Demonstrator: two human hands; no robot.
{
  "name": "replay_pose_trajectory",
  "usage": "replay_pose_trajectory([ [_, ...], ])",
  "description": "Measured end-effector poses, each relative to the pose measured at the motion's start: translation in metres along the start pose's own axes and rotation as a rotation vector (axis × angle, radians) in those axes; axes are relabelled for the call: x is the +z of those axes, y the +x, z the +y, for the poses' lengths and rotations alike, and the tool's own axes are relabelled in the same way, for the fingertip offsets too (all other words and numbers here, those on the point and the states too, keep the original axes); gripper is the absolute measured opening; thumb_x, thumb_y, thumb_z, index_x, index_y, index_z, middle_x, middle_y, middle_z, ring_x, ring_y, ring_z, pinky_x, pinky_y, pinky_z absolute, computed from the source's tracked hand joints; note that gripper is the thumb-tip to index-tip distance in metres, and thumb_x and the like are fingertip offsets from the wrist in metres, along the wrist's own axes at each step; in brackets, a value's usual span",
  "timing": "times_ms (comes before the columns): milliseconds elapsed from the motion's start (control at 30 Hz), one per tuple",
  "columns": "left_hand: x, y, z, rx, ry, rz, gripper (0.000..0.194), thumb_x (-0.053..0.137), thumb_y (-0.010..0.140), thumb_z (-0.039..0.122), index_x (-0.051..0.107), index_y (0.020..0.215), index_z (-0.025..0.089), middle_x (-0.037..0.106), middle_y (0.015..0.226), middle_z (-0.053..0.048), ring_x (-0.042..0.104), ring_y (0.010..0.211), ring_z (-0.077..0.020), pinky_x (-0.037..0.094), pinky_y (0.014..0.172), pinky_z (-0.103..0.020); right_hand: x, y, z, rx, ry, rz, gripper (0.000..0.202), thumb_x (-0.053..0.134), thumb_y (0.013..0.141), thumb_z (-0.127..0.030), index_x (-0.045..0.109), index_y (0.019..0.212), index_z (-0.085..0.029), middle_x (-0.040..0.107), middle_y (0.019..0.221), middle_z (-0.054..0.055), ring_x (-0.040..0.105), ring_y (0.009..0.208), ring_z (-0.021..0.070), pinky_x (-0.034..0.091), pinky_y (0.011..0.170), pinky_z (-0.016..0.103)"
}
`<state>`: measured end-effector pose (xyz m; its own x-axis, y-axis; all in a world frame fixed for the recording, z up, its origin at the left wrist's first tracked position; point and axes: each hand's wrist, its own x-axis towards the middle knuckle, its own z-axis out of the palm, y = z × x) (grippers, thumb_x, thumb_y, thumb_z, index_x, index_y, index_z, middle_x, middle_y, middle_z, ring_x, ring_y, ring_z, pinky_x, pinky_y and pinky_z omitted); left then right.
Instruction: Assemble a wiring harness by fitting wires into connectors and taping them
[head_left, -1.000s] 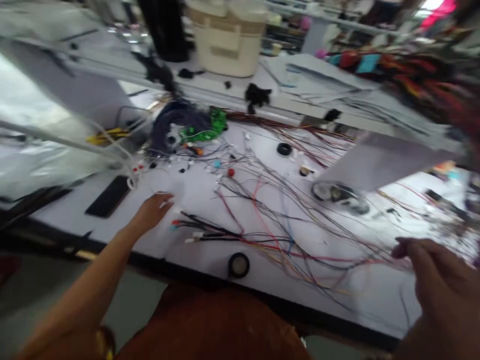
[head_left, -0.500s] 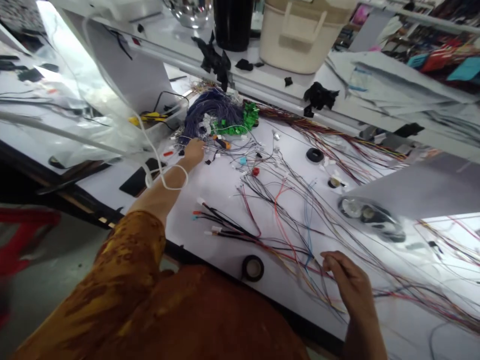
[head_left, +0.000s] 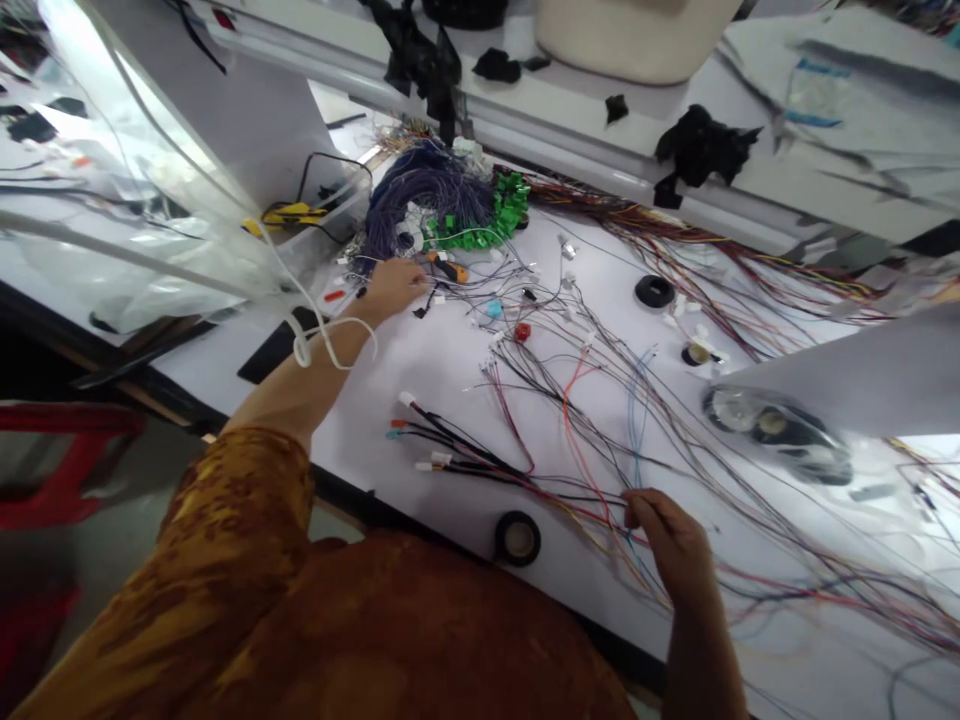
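My left hand [head_left: 397, 285] reaches to the far side of the table, beside a bundle of purple wires [head_left: 442, 180] with green connectors [head_left: 510, 205]. Its fingers are closed together, and what they hold, if anything, is too small to tell. An orange-and-black hand tool [head_left: 448, 267] lies just right of the fingertips. On the right, the thumb and fingers of my right hand [head_left: 673, 540] pinch a thin wire among the spread wires. A dark-sleeved wire harness [head_left: 465, 445] with white, orange and blue connectors lies between my hands.
A black tape roll [head_left: 517, 538] lies near the front edge; another [head_left: 654, 291] sits farther back. Loose red [head_left: 523, 331] and blue [head_left: 495, 309] connectors lie mid-table. A shelf [head_left: 570, 130] overhangs the back. White tubing [head_left: 300, 345] hangs over my left forearm.
The view has tilted down and shifted closer to the table. My left hand has moved slightly right among the small parts. My right hand has shifted a little left along the wires.
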<state>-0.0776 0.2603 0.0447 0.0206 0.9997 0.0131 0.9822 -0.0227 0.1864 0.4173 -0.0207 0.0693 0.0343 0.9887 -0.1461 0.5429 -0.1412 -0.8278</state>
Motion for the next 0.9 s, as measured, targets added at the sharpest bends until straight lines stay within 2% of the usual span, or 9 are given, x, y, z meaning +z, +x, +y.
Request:
replay_pose_trajectory([
  [100,0.014,0.0,0.021,0.076,-0.019,-0.047,0.021,0.065,0.088,0.028,0.073,0.104,0.016,0.071,0.118,-0.012,0.061,0.117,-0.0278,0.044,0.102,-0.039,0.009,0.0,-0.003,0.027,0.047,-0.02,0.025,0.06,0.091,-0.044,0.074,0.087,-0.024,0.065,0.066,0.001,0.064,0.063,0.0174,0.054,0.064,0.029],
  [233,0.031,-0.003,0.039,0.033,-0.04,-0.036,0.021,0.056,0.087,0.017,0.07,0.101,0.013,0.07,0.113,-0.017,0.063,0.112,-0.0326,0.046,0.098,-0.045,0.018,0.0,-0.003,0.032,0.059,-0.082,0.028,0.06,0.092,-0.045,0.074,0.089,-0.022,0.065,0.068,0.002,0.063,0.065,0.0176,0.053,0.066,0.03],
  [400,0.04,-0.018,0.044,0.103,-0.113,-0.089,0.021,0.059,0.089,0.024,0.069,0.106,0.016,0.073,0.11,-0.013,0.065,0.105,-0.0275,0.048,0.095,-0.039,0.032,0.002,-0.003,0.077,0.143,-0.115,0.03,0.061,0.091,-0.048,0.073,0.089,-0.021,0.064,0.068,0.001,0.063,0.066,0.0169,0.054,0.066,0.029],
  [467,0.034,-0.018,0.033,0.047,-0.142,-0.026,0.023,0.059,0.092,0.027,0.069,0.111,0.018,0.073,0.117,-0.008,0.064,0.11,-0.0235,0.047,0.099,-0.034,0.037,0.002,-0.006,0.073,0.167,-0.132,0.029,0.062,0.091,-0.048,0.073,0.087,-0.021,0.063,0.068,0.001,0.062,0.066,0.0166,0.054,0.065,0.028],
  [600,0.004,-0.011,-0.018,-0.32,-0.115,0.228,0.034,0.04,0.101,0.013,0.064,0.126,0.012,0.065,0.135,-0.008,0.054,0.126,-0.016,0.038,0.111,-0.031,0.041,0.001,-0.01,0.056,0.153,-0.141,0.03,0.062,0.089,-0.049,0.074,0.085,-0.021,0.064,0.068,0.002,0.063,0.065,0.0169,0.054,0.063,0.028],
  [633,-0.004,-0.01,-0.033,-0.389,-0.1,0.238,0.036,0.037,0.101,0.009,0.06,0.129,0.006,0.063,0.137,-0.012,0.053,0.125,-0.0154,0.037,0.112,-0.034,0.041,0.0,-0.009,0.059,0.155,-0.131,0.031,0.063,0.089,-0.049,0.074,0.085,-0.021,0.064,0.067,0.002,0.063,0.064,0.0169,0.054,0.063,0.028],
  [700,-0.015,-0.012,-0.062,-0.468,-0.084,0.181,0.03,0.048,0.096,0.008,0.061,0.12,-0.003,0.067,0.127,-0.015,0.056,0.116,-0.0171,0.041,0.106,-0.038,0.042,-0.001,-0.006,0.065,0.178,-0.118,0.031,0.063,0.089,-0.05,0.074,0.085,-0.021,0.064,0.065,0.002,0.063,0.063,0.0165,0.054,0.062,0.028],
  [767,-0.018,-0.016,-0.083,-0.48,-0.074,0.112,0.026,0.06,0.091,0.013,0.064,0.111,-0.003,0.071,0.116,-0.013,0.057,0.109,-0.0163,0.043,0.103,-0.034,0.045,0.0,-0.005,0.06,0.207,-0.132,0.032,0.063,0.09,-0.05,0.073,0.085,-0.021,0.063,0.064,0.001,0.062,0.062,0.0158,0.054,0.063,0.028],
  [900,-0.013,-0.026,-0.096,-0.457,-0.051,0.086,0.026,0.065,0.089,0.019,0.064,0.109,0.001,0.073,0.11,-0.007,0.054,0.108,-0.0128,0.041,0.1,-0.025,0.054,0.006,-0.01,0.028,0.235,-0.188,0.029,0.062,0.092,-0.048,0.073,0.088,-0.021,0.064,0.066,0.001,0.062,0.064,0.0152,0.054,0.065,0.027],
])
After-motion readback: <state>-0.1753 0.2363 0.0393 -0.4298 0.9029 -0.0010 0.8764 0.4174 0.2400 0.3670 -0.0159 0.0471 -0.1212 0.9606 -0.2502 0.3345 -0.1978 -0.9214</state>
